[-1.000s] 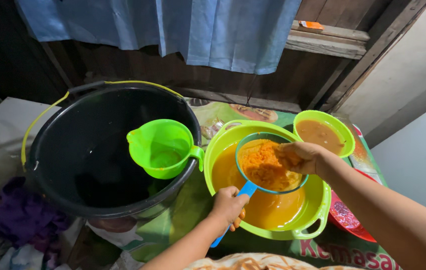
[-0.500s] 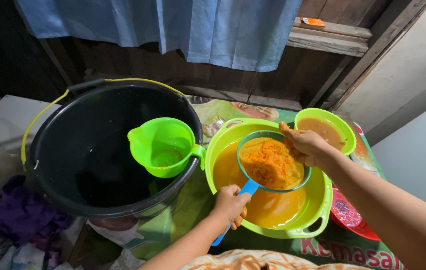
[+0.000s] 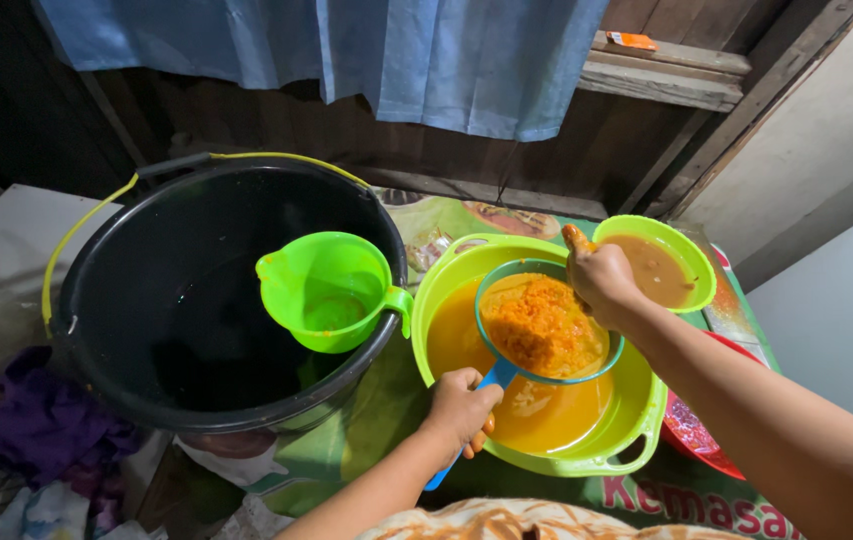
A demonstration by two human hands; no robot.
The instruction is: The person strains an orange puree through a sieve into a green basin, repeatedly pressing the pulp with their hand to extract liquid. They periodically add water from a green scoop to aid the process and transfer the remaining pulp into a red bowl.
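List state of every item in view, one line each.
strainer: held over the basin, full of orange pulp
left hand: grips the strainer's blue handle
right hand: at the strainer's far rim, fingers orange-stained
large green basin: part-filled with orange liquid
small green bowl: holds brownish liquid
black bucket: holds dark water, handle down
green jug: hooked on the bucket's rim, nearly empty

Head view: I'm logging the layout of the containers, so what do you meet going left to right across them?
Black bucket → green jug hooked on its rim → large green basin of orange liquid, with the blue strainer of orange pulp over it → small green bowl of brown liquid.
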